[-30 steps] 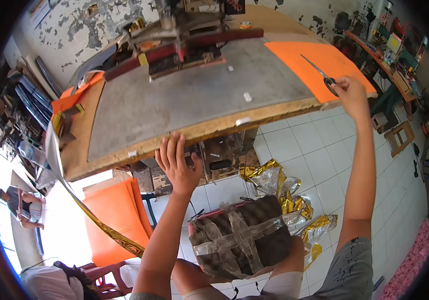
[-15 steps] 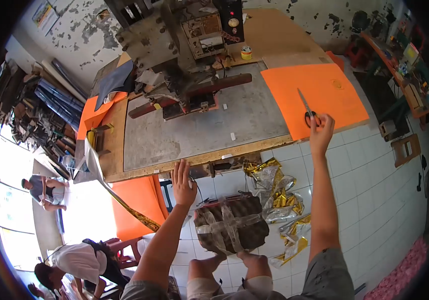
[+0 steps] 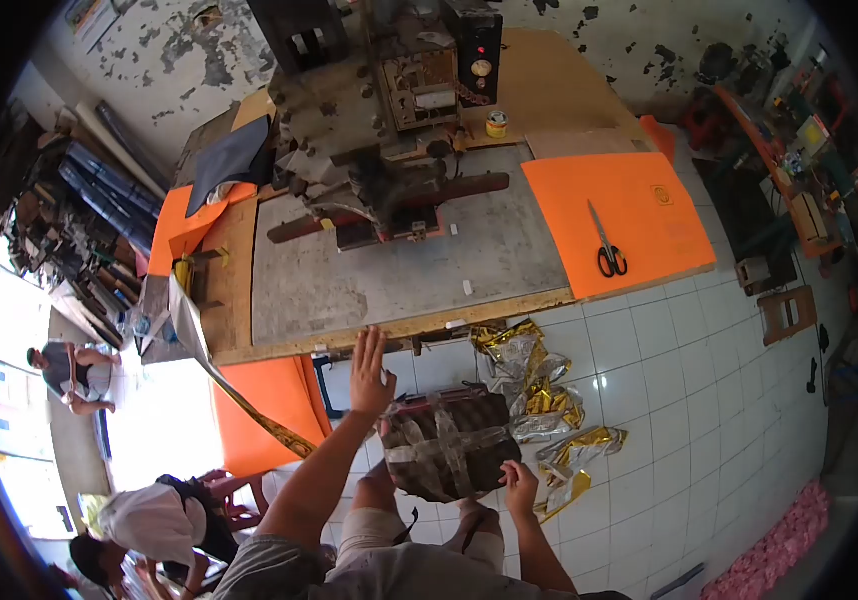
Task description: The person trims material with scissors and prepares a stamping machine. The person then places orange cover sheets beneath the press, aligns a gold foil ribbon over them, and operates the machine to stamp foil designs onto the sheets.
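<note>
My left hand (image 3: 371, 375) lies with fingers stretched along the front edge of the worktable (image 3: 399, 333). My right hand (image 3: 519, 487) is low, beside the right corner of a dark, tape-wrapped seat pad (image 3: 429, 470); its fingers are loosely bent and apart, and I cannot tell whether they touch the pad. Black-handled scissors (image 3: 605, 245) lie on an orange sheet (image 3: 569, 200) at the table's right side, with no hand on them. A small gold ring-shaped print (image 3: 662, 195) shows near the sheet's upper right corner.
A heavy press machine (image 3: 369, 190) stands over the grey metal plate (image 3: 339, 290). Crumpled gold and silver foil (image 3: 544, 390) lies on the tiled floor. A foil strip (image 3: 249, 415) hangs at the left. Another person (image 3: 159, 525) bends at lower left; one more sits (image 3: 74, 375) farther off.
My right hand has let go of the scissors, left them on the orange sheet and come down to the taped seat pad. My left hand stays at the table edge.
</note>
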`<control>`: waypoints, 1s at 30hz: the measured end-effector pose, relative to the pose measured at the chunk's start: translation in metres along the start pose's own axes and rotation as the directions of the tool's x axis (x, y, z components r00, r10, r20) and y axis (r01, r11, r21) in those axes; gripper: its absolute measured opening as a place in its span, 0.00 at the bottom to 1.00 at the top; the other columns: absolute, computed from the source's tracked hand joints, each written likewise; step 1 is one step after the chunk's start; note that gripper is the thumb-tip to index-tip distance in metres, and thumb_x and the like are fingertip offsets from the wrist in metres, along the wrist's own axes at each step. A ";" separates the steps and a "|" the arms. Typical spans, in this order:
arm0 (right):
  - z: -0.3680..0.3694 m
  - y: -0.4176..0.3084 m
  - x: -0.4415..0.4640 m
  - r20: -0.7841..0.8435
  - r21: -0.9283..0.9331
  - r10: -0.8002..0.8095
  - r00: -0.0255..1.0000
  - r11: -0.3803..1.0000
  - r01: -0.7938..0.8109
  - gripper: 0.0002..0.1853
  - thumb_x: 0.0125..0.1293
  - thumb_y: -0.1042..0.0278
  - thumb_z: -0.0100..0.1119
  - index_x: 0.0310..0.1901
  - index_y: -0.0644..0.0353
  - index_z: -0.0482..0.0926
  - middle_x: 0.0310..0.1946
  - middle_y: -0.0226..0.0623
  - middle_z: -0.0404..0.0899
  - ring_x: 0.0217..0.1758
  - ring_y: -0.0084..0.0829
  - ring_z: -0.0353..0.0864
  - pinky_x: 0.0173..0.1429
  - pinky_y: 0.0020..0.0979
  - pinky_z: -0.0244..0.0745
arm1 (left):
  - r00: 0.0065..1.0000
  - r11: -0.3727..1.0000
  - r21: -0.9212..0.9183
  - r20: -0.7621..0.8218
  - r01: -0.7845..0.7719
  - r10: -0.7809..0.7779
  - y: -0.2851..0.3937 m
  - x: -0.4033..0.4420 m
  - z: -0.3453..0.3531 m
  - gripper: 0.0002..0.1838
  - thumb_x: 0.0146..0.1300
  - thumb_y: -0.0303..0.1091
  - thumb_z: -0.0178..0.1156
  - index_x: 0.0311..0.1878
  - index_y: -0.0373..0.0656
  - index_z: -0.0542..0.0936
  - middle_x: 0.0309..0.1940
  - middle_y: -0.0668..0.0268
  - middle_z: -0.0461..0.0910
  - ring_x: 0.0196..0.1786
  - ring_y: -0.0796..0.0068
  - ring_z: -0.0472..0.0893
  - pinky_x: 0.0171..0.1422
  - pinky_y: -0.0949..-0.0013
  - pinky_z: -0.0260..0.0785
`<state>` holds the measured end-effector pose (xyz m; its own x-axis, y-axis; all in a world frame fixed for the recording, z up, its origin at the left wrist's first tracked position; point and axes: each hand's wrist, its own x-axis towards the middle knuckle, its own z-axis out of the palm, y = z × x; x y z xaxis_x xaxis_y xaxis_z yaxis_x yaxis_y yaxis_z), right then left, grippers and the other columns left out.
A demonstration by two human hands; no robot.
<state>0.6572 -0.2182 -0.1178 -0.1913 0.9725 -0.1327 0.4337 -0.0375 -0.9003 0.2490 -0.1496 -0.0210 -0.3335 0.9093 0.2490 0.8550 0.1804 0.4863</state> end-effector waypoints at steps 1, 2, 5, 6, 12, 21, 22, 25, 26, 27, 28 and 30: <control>0.007 -0.020 0.009 -0.020 -0.017 0.026 0.999 1.000 -0.026 0.07 0.77 0.76 0.57 0.49 0.63 0.85 0.32 0.38 0.87 0.27 0.28 0.87 0.34 0.30 0.79 | 0.998 0.999 0.047 0.067 0.014 -0.017 -0.004 0.000 -0.003 0.49 0.54 0.24 0.60 0.84 0.45 0.59 0.86 0.56 0.53 0.88 0.44 0.48 0.89 0.47 0.47; 0.014 -0.037 0.028 -0.066 -0.059 0.015 0.998 0.998 -0.019 0.08 0.78 0.73 0.55 0.48 0.63 0.84 0.32 0.38 0.87 0.26 0.29 0.86 0.34 0.31 0.79 | 0.995 0.999 0.036 0.103 0.010 -0.014 -0.005 -0.006 -0.006 0.50 0.54 0.26 0.61 0.84 0.44 0.58 0.86 0.56 0.51 0.88 0.44 0.48 0.89 0.48 0.46; 0.045 -0.114 0.113 -0.341 -0.036 -0.007 0.940 0.999 -0.006 0.11 0.79 0.65 0.60 0.40 0.63 0.82 0.27 0.36 0.83 0.28 0.32 0.83 0.36 0.34 0.75 | 0.979 1.000 -0.018 0.202 -0.022 0.025 -0.016 0.002 -0.017 0.50 0.55 0.29 0.63 0.84 0.41 0.57 0.87 0.56 0.49 0.88 0.45 0.46 0.90 0.52 0.45; 0.052 -0.143 0.150 -0.423 -0.153 -0.165 0.891 0.982 0.109 0.09 0.77 0.68 0.64 0.41 0.66 0.84 0.30 0.41 0.84 0.33 0.34 0.85 0.39 0.36 0.78 | 0.970 0.997 -0.003 0.230 -0.075 0.074 -0.025 0.002 -0.017 0.50 0.55 0.29 0.63 0.84 0.39 0.57 0.87 0.55 0.49 0.88 0.45 0.47 0.90 0.52 0.45; 0.112 -0.192 0.347 -0.651 -0.399 -0.467 0.598 0.881 0.253 0.13 0.74 0.68 0.62 0.54 0.64 0.77 0.52 0.49 0.79 0.56 0.53 0.77 0.61 0.49 0.72 | 0.843 0.951 0.137 0.510 -0.277 0.171 -0.031 0.025 -0.069 0.53 0.59 0.38 0.67 0.85 0.36 0.52 0.88 0.53 0.44 0.89 0.50 0.45 0.81 0.50 0.65; 0.127 -0.209 0.366 -0.635 -0.557 -0.440 0.636 0.830 0.019 0.16 0.76 0.62 0.57 0.59 0.60 0.76 0.59 0.48 0.75 0.66 0.53 0.71 0.74 0.55 0.60 | 0.729 0.935 0.078 0.650 -0.345 0.214 -0.038 0.040 -0.080 0.52 0.61 0.39 0.65 0.84 0.30 0.52 0.87 0.48 0.42 0.89 0.46 0.44 0.58 0.51 0.83; 0.127 -0.209 0.365 -0.630 -0.552 -0.435 0.643 0.833 0.023 0.16 0.76 0.62 0.57 0.59 0.60 0.76 0.59 0.48 0.75 0.67 0.53 0.71 0.74 0.55 0.60 | 0.731 0.943 0.070 0.651 -0.327 0.205 -0.036 0.039 -0.080 0.51 0.61 0.38 0.65 0.84 0.30 0.52 0.87 0.47 0.42 0.89 0.46 0.44 0.58 0.51 0.83; 0.125 -0.203 0.363 -0.635 -0.548 -0.421 0.648 0.837 0.007 0.16 0.77 0.61 0.56 0.59 0.60 0.76 0.60 0.48 0.75 0.68 0.52 0.70 0.75 0.54 0.59 | 0.728 0.939 0.069 0.651 -0.338 0.215 -0.035 0.043 -0.084 0.50 0.61 0.37 0.65 0.83 0.30 0.54 0.87 0.47 0.44 0.88 0.47 0.46 0.59 0.51 0.83; 0.126 -0.201 0.364 -0.640 -0.545 -0.418 0.644 0.838 0.002 0.17 0.77 0.60 0.56 0.60 0.60 0.76 0.61 0.48 0.75 0.69 0.52 0.70 0.75 0.54 0.59 | 0.725 0.936 0.056 0.649 -0.347 0.230 -0.036 0.046 -0.084 0.49 0.61 0.37 0.64 0.83 0.30 0.55 0.87 0.48 0.45 0.88 0.47 0.47 0.59 0.51 0.83; 0.126 -0.201 0.363 -0.643 -0.537 -0.413 0.645 0.844 0.005 0.17 0.77 0.60 0.56 0.60 0.60 0.76 0.61 0.48 0.75 0.70 0.52 0.70 0.76 0.54 0.59 | 0.722 0.933 0.047 0.648 -0.356 0.243 -0.038 0.048 -0.085 0.48 0.61 0.37 0.64 0.82 0.30 0.56 0.87 0.48 0.46 0.88 0.47 0.48 0.59 0.52 0.83; 0.127 -0.202 0.362 -0.646 -0.527 -0.406 0.646 0.850 0.008 0.17 0.77 0.60 0.56 0.60 0.60 0.77 0.61 0.48 0.75 0.70 0.52 0.69 0.76 0.54 0.58 | 0.719 0.930 0.040 0.647 -0.364 0.254 -0.041 0.049 -0.087 0.47 0.61 0.36 0.64 0.82 0.31 0.57 0.87 0.49 0.46 0.88 0.48 0.48 0.60 0.52 0.83; 0.128 -0.204 0.364 -0.649 -0.519 -0.410 0.641 0.855 0.022 0.16 0.78 0.60 0.56 0.59 0.61 0.77 0.62 0.49 0.75 0.71 0.52 0.69 0.76 0.54 0.58 | 0.742 0.919 0.006 0.592 -0.395 0.315 -0.051 0.050 -0.085 0.44 0.62 0.36 0.64 0.80 0.32 0.61 0.86 0.51 0.49 0.87 0.49 0.52 0.60 0.51 0.83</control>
<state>0.3865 0.1137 -0.0354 0.2707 0.7882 0.5528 0.8233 0.1081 -0.5572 0.1551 -0.1452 0.0378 0.2570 0.9535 -0.1576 0.9197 -0.1912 0.3431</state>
